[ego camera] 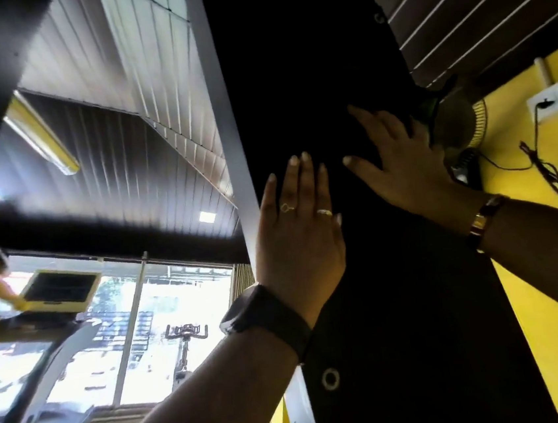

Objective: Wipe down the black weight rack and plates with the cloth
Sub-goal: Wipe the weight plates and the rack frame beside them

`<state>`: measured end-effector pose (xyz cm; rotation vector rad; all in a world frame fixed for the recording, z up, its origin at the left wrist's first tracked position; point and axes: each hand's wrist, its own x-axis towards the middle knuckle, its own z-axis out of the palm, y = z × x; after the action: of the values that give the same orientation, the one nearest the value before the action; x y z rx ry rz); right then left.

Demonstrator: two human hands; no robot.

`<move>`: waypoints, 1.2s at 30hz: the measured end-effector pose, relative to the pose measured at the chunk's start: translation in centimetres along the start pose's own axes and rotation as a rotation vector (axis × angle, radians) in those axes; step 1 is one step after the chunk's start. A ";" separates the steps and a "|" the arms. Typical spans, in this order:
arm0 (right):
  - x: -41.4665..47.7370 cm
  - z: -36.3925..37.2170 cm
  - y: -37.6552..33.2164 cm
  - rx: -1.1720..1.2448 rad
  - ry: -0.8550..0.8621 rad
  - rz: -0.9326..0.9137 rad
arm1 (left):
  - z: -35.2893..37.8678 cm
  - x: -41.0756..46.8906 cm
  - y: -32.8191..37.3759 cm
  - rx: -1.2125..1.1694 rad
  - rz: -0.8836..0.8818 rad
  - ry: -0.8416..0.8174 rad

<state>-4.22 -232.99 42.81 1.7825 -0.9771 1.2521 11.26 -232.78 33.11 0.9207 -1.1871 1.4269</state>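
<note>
The black rack (pixel 341 67) rises up the middle of the head view, a tall dark panel between a pale post (pixel 227 130) and the yellow wall (pixel 557 320). My left hand (pixel 296 230) lies flat on it, fingers straight and together, holding nothing, with a dark watch (pixel 264 316) on the wrist. My right hand (pixel 400 164) presses higher up, fingers spread wide and straight. A greenish scrap (pixel 434 109) shows just past that hand; whether it is the cloth I cannot tell. A fan (pixel 468 122) hangs on the wall behind.
</note>
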 end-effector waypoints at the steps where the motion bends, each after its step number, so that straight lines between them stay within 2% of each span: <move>1: -0.4 0.2 -0.1 -0.023 0.008 -0.018 | -0.1 0.0 0.0 0.006 -0.011 0.003; 4: -0.8 0.5 -0.2 -0.083 0.006 -0.059 | -0.4 0.0 0.1 0.027 -0.018 -0.029; 12: 1.3 0.2 0.4 -0.012 -0.057 -0.184 | -0.9 -0.5 -0.2 0.031 -0.033 -0.209; 17: 2.4 0.0 -1.0 0.045 -0.026 -0.160 | -0.3 -0.9 -0.4 -0.018 -0.043 -0.109; 23: 4.5 -0.3 -3.6 0.139 -0.036 -0.224 | -0.2 -1.2 -2.0 -0.418 -0.076 0.105; 28: 7.3 -0.7 -7.4 0.146 0.008 -0.318 | 0.7 -0.9 -5.3 -0.606 -0.222 0.202; 33: 12.7 -0.5 -13.9 0.066 0.095 -0.296 | 3.5 -1.0 -6.7 -0.945 -0.347 0.168; 36: 14.8 -1.1 -17.1 -0.227 0.073 -0.271 | 4.7 -1.1 -7.1 -0.973 -0.285 0.195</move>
<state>14.02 -227.01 54.85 1.6183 -0.7726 0.9884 18.17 -237.65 34.45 0.2344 -1.3223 0.5512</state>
